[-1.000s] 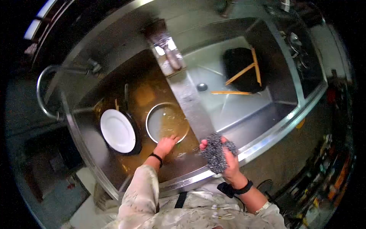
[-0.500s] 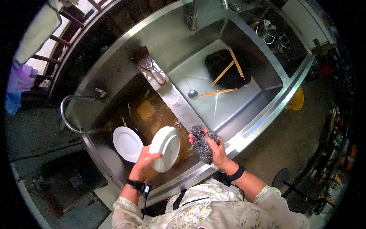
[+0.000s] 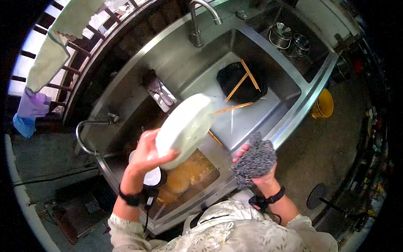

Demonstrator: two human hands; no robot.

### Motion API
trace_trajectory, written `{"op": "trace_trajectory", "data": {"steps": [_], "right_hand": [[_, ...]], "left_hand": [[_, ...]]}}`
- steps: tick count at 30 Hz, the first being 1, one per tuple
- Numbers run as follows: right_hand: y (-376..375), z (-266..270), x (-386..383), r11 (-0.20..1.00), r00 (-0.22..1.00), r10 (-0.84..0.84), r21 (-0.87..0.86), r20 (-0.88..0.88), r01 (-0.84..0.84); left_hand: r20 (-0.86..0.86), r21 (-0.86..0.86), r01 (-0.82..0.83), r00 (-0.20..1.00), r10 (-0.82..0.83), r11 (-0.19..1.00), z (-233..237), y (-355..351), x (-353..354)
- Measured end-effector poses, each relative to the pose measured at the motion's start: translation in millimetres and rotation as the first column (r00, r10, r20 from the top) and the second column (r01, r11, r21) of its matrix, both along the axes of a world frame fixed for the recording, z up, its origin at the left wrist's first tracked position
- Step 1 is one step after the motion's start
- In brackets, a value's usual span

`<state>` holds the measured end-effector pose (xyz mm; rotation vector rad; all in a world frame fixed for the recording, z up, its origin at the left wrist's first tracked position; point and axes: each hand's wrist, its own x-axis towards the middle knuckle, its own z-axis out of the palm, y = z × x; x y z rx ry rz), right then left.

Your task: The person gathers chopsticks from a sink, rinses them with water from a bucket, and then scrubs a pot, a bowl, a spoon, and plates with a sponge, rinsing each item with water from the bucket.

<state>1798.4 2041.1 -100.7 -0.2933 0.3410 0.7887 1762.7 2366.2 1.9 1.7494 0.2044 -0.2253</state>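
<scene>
My left hand [image 3: 145, 153] is closed on the edge of a white plate [image 3: 189, 124], raised and tilted above the sink divider. In my right hand [image 3: 268, 178] is a grey steel-wool scourer [image 3: 254, 161], held over the sink's front rim and apart from the plate. Below my left hand another white plate [image 3: 152, 177] shows in part in the left basin, which holds brown, murky water [image 3: 191, 172]. The raised plate hides part of the divider.
The right basin holds a black bowl-shaped vessel [image 3: 235, 80] and several wooden chopsticks [image 3: 237, 107]. A brush-like tool [image 3: 161, 93] lies on the divider. Behind stands a faucet [image 3: 196, 33]; metal pails [image 3: 280, 35] sit in the far right compartment. A yellow bucket [image 3: 323, 104] stands on the floor.
My left hand has lifted the plate up and towards the camera. The scourer has moved right and nearer, still in my right hand. The view has shifted, showing more of the faucet.
</scene>
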Motion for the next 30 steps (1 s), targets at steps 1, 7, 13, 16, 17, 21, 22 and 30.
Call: {"op": "trace_trajectory", "data": {"steps": [1, 7, 13, 16, 17, 21, 22, 30], "right_hand": [[-7.3, 6.9, 1.4, 0.996, 0.994, -0.087, 0.03, -0.062, 0.089], [-64.0, -3.4, 0.6, 0.977, 0.962, -0.214, -0.054, -0.169, 0.207], [-114.3, -26.6, -6.1, 0.874, 0.892, -0.429, -0.314, -0.145, 0.37], [-127.0, -41.5, -13.4, 0.844, 0.872, -0.476, -0.34, -0.115, 0.415], [-128.4, -41.0, -16.7, 0.847, 0.873, -0.468, -0.353, -0.138, 0.398], [-120.6, -37.9, -17.7, 0.83, 0.879, -0.469, -0.385, -0.091, 0.403], [-116.7, -36.1, -15.6, 0.837, 0.882, -0.461, -0.381, -0.103, 0.393], [-76.0, 4.1, 3.8, 0.939, 0.979, -0.18, -0.313, -0.095, 0.143]], "left_hand": [[0.02, 0.007, 0.066, 0.998, -0.066, 0.998, -6.8, -12.4, 20.5], [-0.008, 0.463, 0.474, 0.847, -0.532, 0.749, -116.6, -104.8, 107.9], [-0.16, 0.469, 0.661, 0.716, -0.68, 0.585, -229.1, -167.2, 114.8], [-0.248, 0.525, 0.671, 0.709, -0.66, 0.523, -273.6, -181.3, 107.1], [-0.325, 0.566, 0.707, 0.664, -0.674, 0.424, -304.2, -186.2, 106.1], [-0.339, 0.595, 0.648, 0.738, -0.583, 0.475, -330.8, -199.1, 96.2], [-0.33, 0.593, 0.639, 0.748, -0.576, 0.49, -341.0, -200.2, 95.3], [-0.224, 0.358, 0.531, 0.847, -0.482, 0.768, -268.4, -207.9, 72.3]]}}
